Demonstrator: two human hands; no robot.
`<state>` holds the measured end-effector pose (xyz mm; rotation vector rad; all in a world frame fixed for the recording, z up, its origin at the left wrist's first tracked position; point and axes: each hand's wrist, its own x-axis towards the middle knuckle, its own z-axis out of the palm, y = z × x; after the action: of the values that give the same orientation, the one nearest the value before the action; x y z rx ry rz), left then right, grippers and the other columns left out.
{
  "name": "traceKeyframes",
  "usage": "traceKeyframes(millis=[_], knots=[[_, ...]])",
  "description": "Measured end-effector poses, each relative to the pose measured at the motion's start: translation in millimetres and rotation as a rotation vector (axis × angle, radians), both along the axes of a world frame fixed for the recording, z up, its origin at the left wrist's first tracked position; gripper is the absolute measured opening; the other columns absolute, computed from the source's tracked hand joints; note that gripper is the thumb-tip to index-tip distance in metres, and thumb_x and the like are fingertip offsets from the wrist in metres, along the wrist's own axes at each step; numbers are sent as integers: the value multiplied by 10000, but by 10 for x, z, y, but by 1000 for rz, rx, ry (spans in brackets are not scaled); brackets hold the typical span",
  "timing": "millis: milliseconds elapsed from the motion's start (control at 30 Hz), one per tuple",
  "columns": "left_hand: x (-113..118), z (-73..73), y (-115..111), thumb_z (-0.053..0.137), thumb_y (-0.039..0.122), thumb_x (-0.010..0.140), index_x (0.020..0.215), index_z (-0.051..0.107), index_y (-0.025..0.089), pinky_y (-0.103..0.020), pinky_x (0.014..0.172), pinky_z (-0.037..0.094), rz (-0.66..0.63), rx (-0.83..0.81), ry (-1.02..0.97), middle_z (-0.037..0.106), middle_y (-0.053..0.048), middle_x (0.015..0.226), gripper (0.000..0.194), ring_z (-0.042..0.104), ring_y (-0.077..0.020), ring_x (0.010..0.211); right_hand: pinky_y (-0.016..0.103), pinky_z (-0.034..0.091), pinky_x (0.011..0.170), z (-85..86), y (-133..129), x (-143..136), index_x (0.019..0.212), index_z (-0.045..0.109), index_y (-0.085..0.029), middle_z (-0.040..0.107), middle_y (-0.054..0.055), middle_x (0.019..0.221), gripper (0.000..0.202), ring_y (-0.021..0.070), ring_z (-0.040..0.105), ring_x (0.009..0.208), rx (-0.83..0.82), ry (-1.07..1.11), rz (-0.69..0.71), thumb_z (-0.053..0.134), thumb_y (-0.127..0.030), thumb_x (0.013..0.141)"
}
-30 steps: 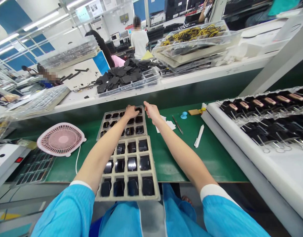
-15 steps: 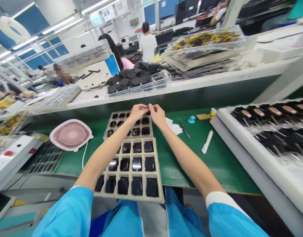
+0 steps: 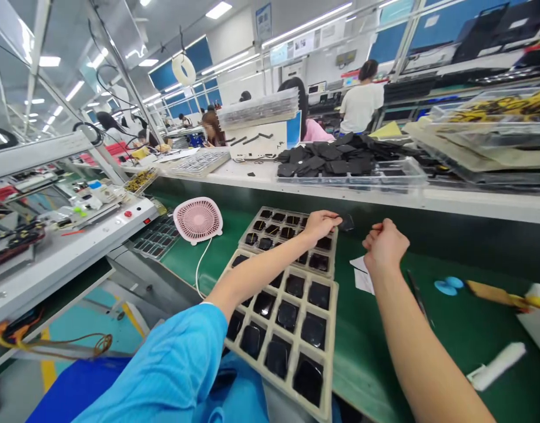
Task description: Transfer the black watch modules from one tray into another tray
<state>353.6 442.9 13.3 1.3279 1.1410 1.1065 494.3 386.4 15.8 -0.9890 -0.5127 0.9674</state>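
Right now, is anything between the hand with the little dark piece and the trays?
Nothing visible is in the way. The left hand pinches a small dark piece just past the far tray's right corner, above the green mat. The right hand is off to the side, closed, not between them.

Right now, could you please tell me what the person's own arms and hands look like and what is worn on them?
Both hands are bare: no gloves, rings or watch on the left hand or the right hand. The forearms are uncovered too. The left arm has a short bright blue fabric sleeve with a thin white edge near the elbow. The right arm's sleeve is out of view.
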Motion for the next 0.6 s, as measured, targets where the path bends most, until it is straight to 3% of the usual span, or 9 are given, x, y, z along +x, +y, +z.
traceKeyframes(millis=[67,167,367,500,600], knots=[[-60,-77,136,779,211,888,1029,776,155,-348,846,567,117,24,104,768,-88,874,152,700,-183,770,263,122,375,70,10,65,652,395,-237,205,-90,489,371,98,121,406,-11,268,183,480,-290,1010],[-159,-150,305,758,221,886,1062,804,166,-381,992,560,211,81,379,804,-142,1044,190,744,-258,1015,236,154,335,200,-49,91,652,294,-231,177,-86,495,429,87,132,385,-7,469,295,417,-293,1058],[-230,-129,440,641,289,958,1249,780,176,-402,1045,561,45,180,895,771,-183,1274,342,703,-322,1252,232,170,335,322,-172,62,655,163,-217,196,-58,496,500,88,166,387,-13,539,271,389,-348,1082],[-230,-70,476,655,232,936,1192,802,148,-408,1082,540,-43,211,978,756,-201,1300,307,691,-339,1270,244,165,358,299,-152,67,668,120,-212,231,-47,511,492,85,158,395,30,477,320,337,-363,1082],[-285,-39,456,656,268,956,1200,799,165,-430,1115,514,-80,263,1002,740,-194,1324,301,667,-347,1290,244,158,372,272,-130,75,676,100,-211,155,-61,496,512,89,126,402,54,430,356,344,-385,1091]])
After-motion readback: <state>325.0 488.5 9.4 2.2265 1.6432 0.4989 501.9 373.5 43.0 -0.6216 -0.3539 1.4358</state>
